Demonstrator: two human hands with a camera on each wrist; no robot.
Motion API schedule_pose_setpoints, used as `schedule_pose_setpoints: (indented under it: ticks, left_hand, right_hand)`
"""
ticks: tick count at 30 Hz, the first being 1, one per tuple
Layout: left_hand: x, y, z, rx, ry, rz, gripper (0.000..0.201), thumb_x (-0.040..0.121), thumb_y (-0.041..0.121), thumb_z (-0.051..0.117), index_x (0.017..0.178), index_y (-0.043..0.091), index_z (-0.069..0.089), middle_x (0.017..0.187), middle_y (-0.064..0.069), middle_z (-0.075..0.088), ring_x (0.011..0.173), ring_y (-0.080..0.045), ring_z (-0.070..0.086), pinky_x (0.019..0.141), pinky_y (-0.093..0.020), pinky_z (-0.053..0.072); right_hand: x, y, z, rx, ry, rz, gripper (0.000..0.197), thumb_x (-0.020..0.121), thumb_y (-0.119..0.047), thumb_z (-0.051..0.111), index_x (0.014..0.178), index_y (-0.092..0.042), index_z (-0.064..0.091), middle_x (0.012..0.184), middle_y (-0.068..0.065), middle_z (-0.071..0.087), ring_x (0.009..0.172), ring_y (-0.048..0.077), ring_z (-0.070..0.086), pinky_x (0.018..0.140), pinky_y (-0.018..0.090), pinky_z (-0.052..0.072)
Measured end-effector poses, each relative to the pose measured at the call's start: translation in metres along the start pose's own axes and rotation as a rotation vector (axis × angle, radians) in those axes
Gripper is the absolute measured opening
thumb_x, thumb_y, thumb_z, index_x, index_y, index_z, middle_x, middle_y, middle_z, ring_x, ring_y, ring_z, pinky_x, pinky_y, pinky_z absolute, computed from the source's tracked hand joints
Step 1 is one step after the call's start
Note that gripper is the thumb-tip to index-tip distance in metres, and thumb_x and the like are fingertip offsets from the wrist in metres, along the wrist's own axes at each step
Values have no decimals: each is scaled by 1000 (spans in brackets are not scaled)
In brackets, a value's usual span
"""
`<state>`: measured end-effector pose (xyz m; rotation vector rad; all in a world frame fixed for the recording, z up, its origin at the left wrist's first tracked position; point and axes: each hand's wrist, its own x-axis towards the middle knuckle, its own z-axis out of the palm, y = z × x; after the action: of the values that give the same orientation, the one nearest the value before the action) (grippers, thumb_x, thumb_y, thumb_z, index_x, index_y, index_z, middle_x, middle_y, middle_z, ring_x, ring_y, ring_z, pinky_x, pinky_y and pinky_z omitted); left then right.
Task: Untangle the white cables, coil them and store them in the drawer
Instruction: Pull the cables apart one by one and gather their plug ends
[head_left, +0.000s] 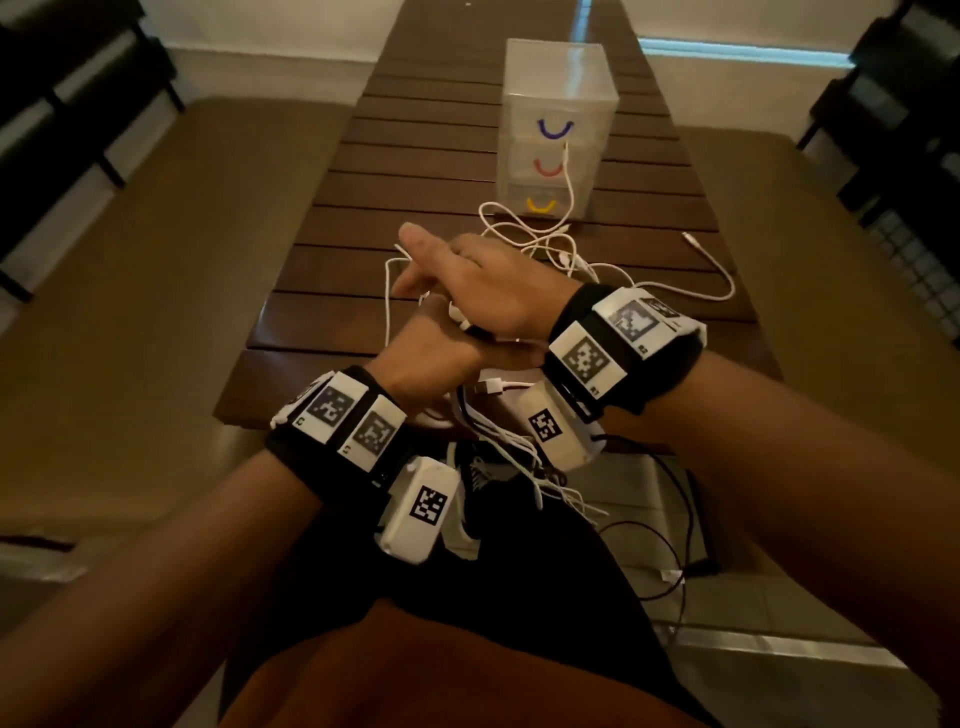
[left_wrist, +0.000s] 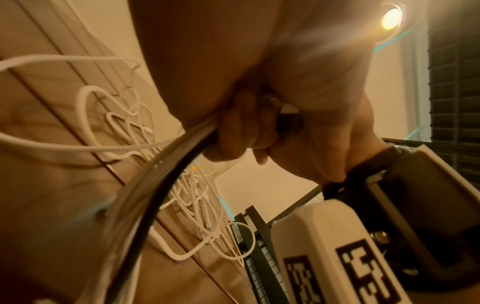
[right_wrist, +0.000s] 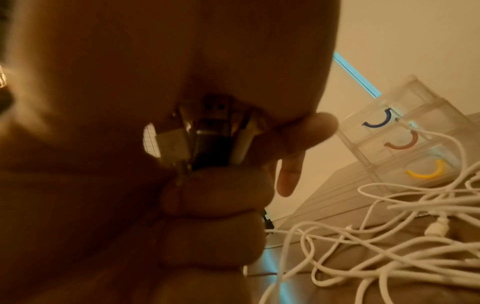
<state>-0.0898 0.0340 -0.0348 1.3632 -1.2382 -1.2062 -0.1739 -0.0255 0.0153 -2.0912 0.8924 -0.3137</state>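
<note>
Both hands, L (head_left: 426, 358) & R (head_left: 488, 291), grip curled on thin white cables (head_left: 545, 249); slatted wood table (head_left: 322, 249).

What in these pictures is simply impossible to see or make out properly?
- Head view: the left hand has its fingers hidden under the right hand.
- Head view: drawer unit contents, blurred by frosted plastic.
- Head view: how many white cables make up the tangle; strands overlap.
- Right wrist view: connectors in the grip, dark and blurred.
- Left wrist view: the left hand's palm blocks much of the table.
</note>
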Motion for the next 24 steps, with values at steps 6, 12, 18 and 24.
schedule_pose_setpoints:
  ticks: [6,12,18,24]
  left_hand:
    - [-2,-10,-7,-12,-2,-95,10,82,8,68,85,18,70,83,-6,70,82,-19,70,72,-34,55]
    - [12,-14,-23,-133,165,-223,23,67,36,77,77,20,64,71,-9,47,62,-23,39,55,-32,33]
    - [20,-12,-16,-246,208,-262,17,86,24,69,77,17,56,43,11,29,36,-8,23,38,-19,19]
    - [22,-25,-12,-326,205,-150,32,77,32,77,62,25,50,47,11,31,38,-6,24,37,-17,23]
  right_hand:
    - [1,14,5,135,24,61,63,99,-57,17,120,-22,65,97,-8,64,96,4,59,84,25,45]
    - [-21,90,6,-389,-87,240,20,91,-32,62,102,-17,70,96,0,68,86,15,62,78,30,47]
    - [-26,109,-3,-530,-225,207,13,84,-25,72,93,-20,65,92,-3,57,89,19,57,72,28,41]
    - [-34,106,-10,36,125,271,15,99,-23,50,101,-11,59,84,3,67,72,8,62,69,28,48]
